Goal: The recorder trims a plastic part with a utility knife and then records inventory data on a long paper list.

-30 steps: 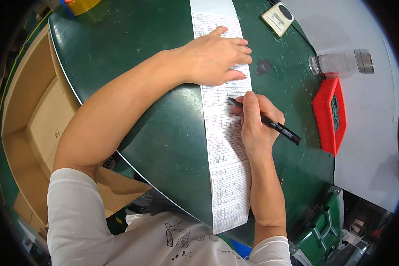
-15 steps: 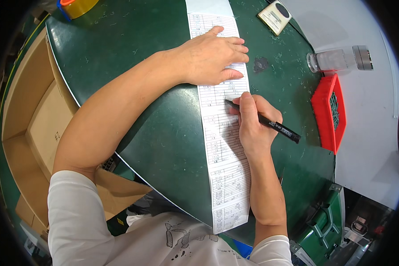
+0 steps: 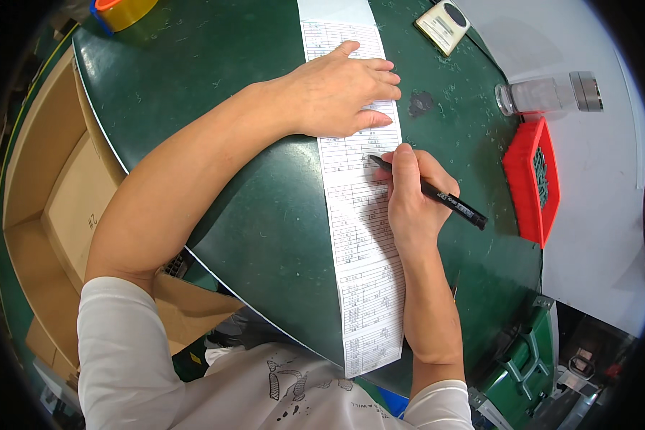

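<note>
A long strip of printed label forms (image 3: 369, 251) runs from the far edge of the view down to the near edge of the green table. Across its upper part lies my left hand (image 3: 347, 93), palm down with the fingers spread, pressing on the paper. My right hand (image 3: 419, 190) is closed around a black marker pen (image 3: 454, 204). The pen slants, its tip over a ruled form just below my left hand; whether it touches the paper I cannot tell. My right wrist rests along the strip's right edge.
On the right, a red bin (image 3: 534, 183) holds small dark green parts, with a clear bottle (image 3: 548, 95) lying behind it. A small cream device (image 3: 443, 27) and a yellow tape roll (image 3: 125, 11) are farther back. An open cardboard box (image 3: 72, 186) stands left of the green table (image 3: 279, 236).
My right hand has shifted slightly, and the pen's tip has moved a little up and to the right on the form. My left hand has barely moved with the paper.
</note>
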Demonstrator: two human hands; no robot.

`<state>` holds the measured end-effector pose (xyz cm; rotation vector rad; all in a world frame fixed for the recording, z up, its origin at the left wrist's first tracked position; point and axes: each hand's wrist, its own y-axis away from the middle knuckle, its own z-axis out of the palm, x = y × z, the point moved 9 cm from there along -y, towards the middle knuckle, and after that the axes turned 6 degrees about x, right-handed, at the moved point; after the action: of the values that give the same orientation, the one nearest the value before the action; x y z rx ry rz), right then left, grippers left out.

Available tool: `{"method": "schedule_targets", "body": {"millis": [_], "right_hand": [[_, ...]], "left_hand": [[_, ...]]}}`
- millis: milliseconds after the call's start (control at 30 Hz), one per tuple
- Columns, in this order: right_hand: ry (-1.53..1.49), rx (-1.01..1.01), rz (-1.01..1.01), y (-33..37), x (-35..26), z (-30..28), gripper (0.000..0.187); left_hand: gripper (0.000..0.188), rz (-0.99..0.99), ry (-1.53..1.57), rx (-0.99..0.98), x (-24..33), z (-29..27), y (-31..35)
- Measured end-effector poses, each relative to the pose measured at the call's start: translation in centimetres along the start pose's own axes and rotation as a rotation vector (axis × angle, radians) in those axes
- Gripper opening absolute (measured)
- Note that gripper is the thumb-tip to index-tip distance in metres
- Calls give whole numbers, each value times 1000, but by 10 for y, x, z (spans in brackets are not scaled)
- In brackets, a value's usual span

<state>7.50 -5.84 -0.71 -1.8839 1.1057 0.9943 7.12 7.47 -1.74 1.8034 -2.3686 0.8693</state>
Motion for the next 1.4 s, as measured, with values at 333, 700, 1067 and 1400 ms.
{"method": "schedule_targets", "body": {"millis": [333,700,1067,1400], "right_hand": [[-25,-3,-9,0,1,0,33],[-42,84,76,-1,9,-10,33],[-30,19,-2,1,1,-3,33],[-23,48,18,-1,4,-6,32]], "left_hand": [[41,14,-3,33,-1,0,0],[41,18,-17,32,-1,0,0],[42,21,-33,35,-1,1,0],[41,17,-24,35,-1,0,-1]]}}
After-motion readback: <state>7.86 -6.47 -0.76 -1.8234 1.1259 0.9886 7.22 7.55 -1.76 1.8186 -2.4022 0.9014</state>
